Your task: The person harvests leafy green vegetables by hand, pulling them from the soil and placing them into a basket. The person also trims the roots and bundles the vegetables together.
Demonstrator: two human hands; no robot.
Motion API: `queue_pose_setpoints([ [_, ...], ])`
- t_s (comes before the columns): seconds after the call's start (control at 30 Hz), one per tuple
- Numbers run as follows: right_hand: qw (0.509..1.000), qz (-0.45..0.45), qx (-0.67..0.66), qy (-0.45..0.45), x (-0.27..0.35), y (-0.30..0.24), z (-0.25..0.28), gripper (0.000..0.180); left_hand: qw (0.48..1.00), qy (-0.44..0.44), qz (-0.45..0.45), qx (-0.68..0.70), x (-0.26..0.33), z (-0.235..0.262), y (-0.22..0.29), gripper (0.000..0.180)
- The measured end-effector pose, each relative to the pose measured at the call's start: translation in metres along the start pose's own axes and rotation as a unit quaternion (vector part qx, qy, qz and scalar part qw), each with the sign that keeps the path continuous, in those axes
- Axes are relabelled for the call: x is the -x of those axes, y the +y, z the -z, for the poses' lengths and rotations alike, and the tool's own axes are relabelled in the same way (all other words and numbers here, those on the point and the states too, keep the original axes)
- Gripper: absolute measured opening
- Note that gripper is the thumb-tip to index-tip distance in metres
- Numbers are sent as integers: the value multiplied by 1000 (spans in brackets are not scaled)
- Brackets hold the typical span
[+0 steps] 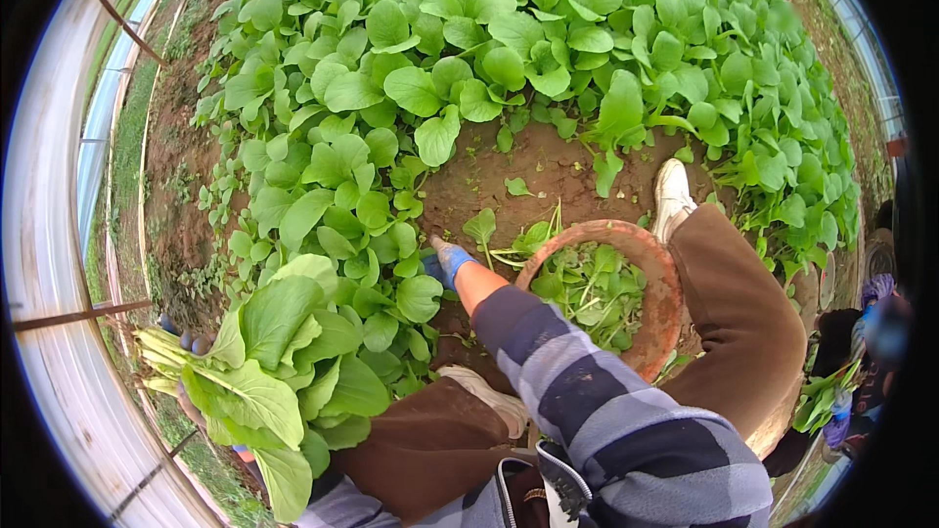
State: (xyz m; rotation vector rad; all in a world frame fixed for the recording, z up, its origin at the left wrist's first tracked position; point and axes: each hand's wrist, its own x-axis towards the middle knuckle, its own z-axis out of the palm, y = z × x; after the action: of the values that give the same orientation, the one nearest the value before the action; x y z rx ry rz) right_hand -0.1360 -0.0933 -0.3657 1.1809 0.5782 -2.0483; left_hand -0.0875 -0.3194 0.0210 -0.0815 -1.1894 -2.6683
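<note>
A bunch of leafy greens point(269, 367) is gripped in the left hand point(186, 372); a seedling point(480, 228) in the soil is pinched by the gloved right hand point(445, 262).

A blue glove point(448, 260), a grey-and-navy striped sleeve point(597, 401), brown trousers point(738, 318) and white shoes point(671, 196) clothe the person.

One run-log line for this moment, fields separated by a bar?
left hand: holds bunch of leafy greens | right hand: reaching into plants on soil | basket: holds cut greens, between knees
</note>
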Motion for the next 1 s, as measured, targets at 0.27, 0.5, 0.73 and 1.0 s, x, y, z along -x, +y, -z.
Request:
queue_pose_setpoints([
  [0.27, 998, 6, 61, 23, -2, 27, -26, 28, 995, 20, 84, -43, -7, -9, -35, 81],
  [0.5, 980, -49, 102, -163, 15, 21, 18, 31, 993, -22, 117, -19, -6, -15, -38, 86],
  [0.73, 935, 273, 90, -208, 183, -43, -1, 31, 970, -54, 235, -25, 13, -44, -57, 89],
  [1.0, 825, 462, 73, -316, 362, -42, -27, 27, 843, -202, 497, -26, 69, -63, -150, 53],
])
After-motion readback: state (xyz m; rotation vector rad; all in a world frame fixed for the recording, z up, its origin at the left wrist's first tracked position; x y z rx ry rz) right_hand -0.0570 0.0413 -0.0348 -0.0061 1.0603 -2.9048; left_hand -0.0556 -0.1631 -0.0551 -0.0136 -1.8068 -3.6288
